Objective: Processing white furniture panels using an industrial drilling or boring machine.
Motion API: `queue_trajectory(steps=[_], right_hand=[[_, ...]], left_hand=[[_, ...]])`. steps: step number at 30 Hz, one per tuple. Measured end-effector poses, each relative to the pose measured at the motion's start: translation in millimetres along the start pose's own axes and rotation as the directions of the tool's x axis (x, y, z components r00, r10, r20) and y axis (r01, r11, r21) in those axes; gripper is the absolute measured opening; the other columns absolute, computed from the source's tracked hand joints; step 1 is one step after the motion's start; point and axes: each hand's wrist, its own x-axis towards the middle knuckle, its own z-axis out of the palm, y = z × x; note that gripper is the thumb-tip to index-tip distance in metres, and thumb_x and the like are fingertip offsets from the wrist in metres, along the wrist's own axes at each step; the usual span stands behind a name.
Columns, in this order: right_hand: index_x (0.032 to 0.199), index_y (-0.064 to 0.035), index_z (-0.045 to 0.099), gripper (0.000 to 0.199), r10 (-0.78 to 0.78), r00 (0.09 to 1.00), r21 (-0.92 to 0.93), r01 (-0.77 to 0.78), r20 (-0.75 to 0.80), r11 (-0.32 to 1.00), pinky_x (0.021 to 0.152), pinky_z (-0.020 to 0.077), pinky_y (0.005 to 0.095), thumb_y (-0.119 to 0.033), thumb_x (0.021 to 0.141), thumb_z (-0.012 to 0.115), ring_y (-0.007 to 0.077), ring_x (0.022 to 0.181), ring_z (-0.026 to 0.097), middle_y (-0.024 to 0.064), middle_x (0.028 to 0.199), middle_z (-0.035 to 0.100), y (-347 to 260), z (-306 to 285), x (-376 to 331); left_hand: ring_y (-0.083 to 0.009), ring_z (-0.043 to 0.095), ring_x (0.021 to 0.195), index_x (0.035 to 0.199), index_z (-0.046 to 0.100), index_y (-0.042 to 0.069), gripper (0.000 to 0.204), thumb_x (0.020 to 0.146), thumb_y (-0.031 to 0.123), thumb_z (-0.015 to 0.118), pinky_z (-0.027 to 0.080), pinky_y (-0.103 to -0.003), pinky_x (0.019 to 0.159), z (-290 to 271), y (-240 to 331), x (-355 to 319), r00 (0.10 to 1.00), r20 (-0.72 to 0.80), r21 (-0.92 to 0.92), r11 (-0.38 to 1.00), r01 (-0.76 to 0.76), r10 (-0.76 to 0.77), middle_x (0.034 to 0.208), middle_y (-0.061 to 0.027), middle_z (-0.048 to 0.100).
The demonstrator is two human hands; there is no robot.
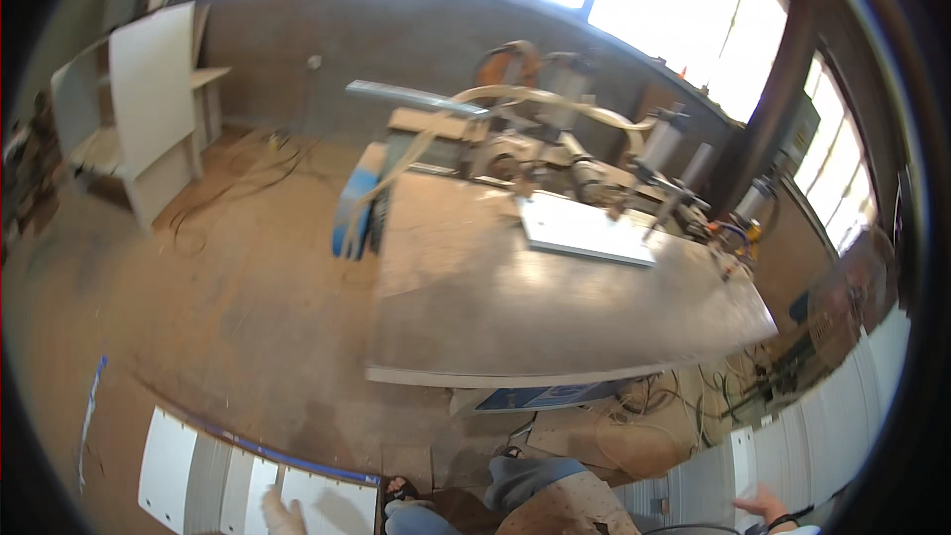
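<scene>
Nearest the wearer, at the bottom edge, the left hand rested on white panels stacked on the floor at the near left. Only the fingertips showed, lying flat on the top panel, so whether they gripped an edge could not be told. At the near right the right hand, with a dark band at the wrist, touched the near end of a second row of white panels that leaned along the right side. Its fingers looked spread, but whether they held anything could not be told either. Both arms were stretched wide and low, one to each side, with the knees bent between them and a sandalled foot beside the left stack.

To lift a panel well, it seemed wise to take it by its long edges with a full grip, raise it clear of its neighbours without dragging, and keep it level so the corners did not knock.

Farther off, past a bare dusty floor, stood a large metal table with one white panel lying on its far part, just beside the clamps and hoses of a machine. At the far left stood a half-built white cabinet. Bright windows ran along the far wall, and a fan stood at the right.
</scene>
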Motion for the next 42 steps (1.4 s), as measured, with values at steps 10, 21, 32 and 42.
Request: queue_trajectory(steps=[10, 21, 32, 42], right_hand=[[0.127, -0.0028, 0.053, 0.058, -0.328, 0.688, -0.171, 0.289, -0.648, 0.942, 0.095, 0.0444, 0.0465, -0.005, 0.071, 0.068, 0.0433, 0.11, 0.055, 0.0238, 0.115, 0.06, -28.9, 50.7, -54.6], [0.118, -0.0022, 0.06, 0.032, -0.462, 0.11, -0.154, 0.854, -0.88, 0.497, 0.089, 0.0492, 0.0406, -0.001, 0.086, 0.059, 0.0358, 0.101, 0.065, 0.0199, 0.111, 0.066, -196.3, -112.1, -1.1], [0.118, -0.0186, 0.063, 0.038, -0.809, 0.028, -0.29, 0.926, -0.588, 0.243, 0.083, 0.0522, 0.04, -0.01, 0.082, 0.067, 0.0283, 0.1, 0.065, 0.0061, 0.111, 0.068, -483.4, -155.9, 82.3], [0.118, -0.02, 0.063, 0.037, -0.805, -0.005, -0.239, 0.956, -0.594, 0.171, 0.083, 0.0522, 0.038, -0.01, 0.083, 0.067, 0.0259, 0.098, 0.066, 0.0048, 0.111, 0.068, -498.1, -152.4, 90.1]], left_hand=[[-0.034, 0.06, 0.092, 0.112, 0.062, 0.006, 0.037, 0.078, 0.019, 0.069, 0.05, -0.042, 0.082, -275.6, 599.1, 78.0, 0.263, -0.298, -0.249, 0.191, -0.949, 0.918, 0.097, -0.0136, 0.063], [-0.0339, 0.062, 0.11, 0.111, 0.07, 0.005, 0.049, 0.081, 0.042, 0.063, 0.051, -0.042, 0.093, -173.9, 752.8, 163.8, 0.578, 0.396, 0.193, 0.551, -0.812, 0.713, 0.118, -0.0214, 0.064], [-0.0312, 0.052, 0.122, 0.123, 0.059, 0.014, 0.043, 0.087, 0.038, 0.059, 0.046, -0.044, 0.098, -190.9, 735.7, 153.8, 0.427, 0.515, 0.055, 0.469, -0.882, 0.743, 0.131, -0.0143, 0.053], [-0.0349, 0.065, 0.1, 0.12, 0.061, 0.01, 0.054, 0.079, 0.045, 0.061, 0.053, -0.044, 0.087, -194.8, 730.3, 152.1, 0.457, 0.461, 0.132, 0.451, -0.883, 0.76, 0.107, -0.0186, 0.067]])
